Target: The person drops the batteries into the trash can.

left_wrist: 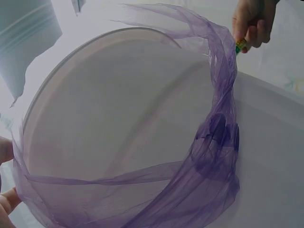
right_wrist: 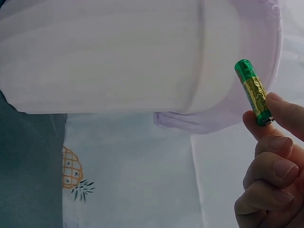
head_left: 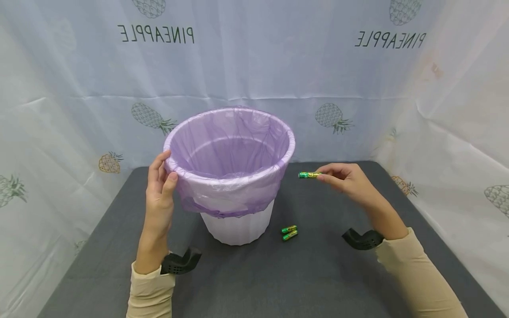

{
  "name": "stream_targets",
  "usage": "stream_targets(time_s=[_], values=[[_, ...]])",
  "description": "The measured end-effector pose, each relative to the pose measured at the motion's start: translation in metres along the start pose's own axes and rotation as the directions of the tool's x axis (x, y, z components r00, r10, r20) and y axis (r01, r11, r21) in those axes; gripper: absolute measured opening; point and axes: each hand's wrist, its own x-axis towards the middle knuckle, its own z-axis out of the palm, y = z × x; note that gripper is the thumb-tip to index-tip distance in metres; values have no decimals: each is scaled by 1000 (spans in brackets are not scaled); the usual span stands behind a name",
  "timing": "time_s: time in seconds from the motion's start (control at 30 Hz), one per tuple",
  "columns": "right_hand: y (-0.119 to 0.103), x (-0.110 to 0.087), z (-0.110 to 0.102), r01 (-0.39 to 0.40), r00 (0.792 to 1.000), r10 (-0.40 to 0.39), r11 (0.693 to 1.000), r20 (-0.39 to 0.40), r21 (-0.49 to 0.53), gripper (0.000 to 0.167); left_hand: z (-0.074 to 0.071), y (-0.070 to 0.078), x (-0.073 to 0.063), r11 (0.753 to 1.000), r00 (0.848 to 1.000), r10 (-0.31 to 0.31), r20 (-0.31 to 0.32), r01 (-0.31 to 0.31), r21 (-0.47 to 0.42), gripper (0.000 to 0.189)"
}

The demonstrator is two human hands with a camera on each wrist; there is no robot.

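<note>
In the head view, a white trash can (head_left: 238,232) stands on the dark table, lined with a purple translucent bag (head_left: 234,194) folded over its rim. My left hand (head_left: 159,190) rests against the outside of the rim on the left, thumb and fingertips spread along it. To the right of the can, my right hand (head_left: 343,179) pinches a green and gold battery (head_left: 308,175) by one end. The right wrist view shows that battery (right_wrist: 254,92) between thumb and index finger, the other fingers curled below. Two similar batteries (head_left: 290,233) lie side by side near the can's base.
The dark table (head_left: 318,282) runs beneath everything. White curtains printed with pineapples (head_left: 334,117) hang behind and at both sides. A black wrist strap (head_left: 180,261) sits on the left forearm, another black strap (head_left: 362,239) on the right.
</note>
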Motion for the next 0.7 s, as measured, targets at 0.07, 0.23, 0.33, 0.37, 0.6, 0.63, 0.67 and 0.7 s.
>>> stream_targets(time_s=[0.07, 0.23, 0.33, 0.37, 0.6, 0.63, 0.67, 0.7], values=[[-3, 0, -2, 1, 1000, -1, 1000, -12, 4, 14, 1, 0, 0, 1000, 1000, -13, -12, 14, 9, 43], [-11, 2, -6, 16, 1000, -16, 1000, -20, 7, 16, 1, 0, 0, 1000, 1000, -14, -15, 14, 7, 43], [-16, 4, -8, 21, 999, -21, 1000, -31, 16, 18, 1, 0, 0, 1000, 1000, -3, -9, 3, 1, 42], [-18, 4, -8, 29, 999, -28, 999, -35, 21, 20, 1, 0, 0, 1000, 1000, -4, -12, 4, 1, 42], [-28, 8, -11, 98, 994, -94, 994, -59, 55, 26, 0, 0, -1, 1000, 1000, 12, -1, -12, -1, 43], [-30, 8, -11, 100, 993, -97, 993, -63, 57, 25, 0, 0, -1, 1000, 1000, 12, 0, -12, -2, 43], [-31, 8, -11, 102, 993, -98, 993, -67, 57, 25, 0, 0, -1, 1000, 1000, 18, 10, -18, -5, 43], [-33, 9, -11, 99, 993, -95, 993, -71, 64, 24, 0, 0, -1, 1000, 1000, 24, 19, -24, -9, 43]])
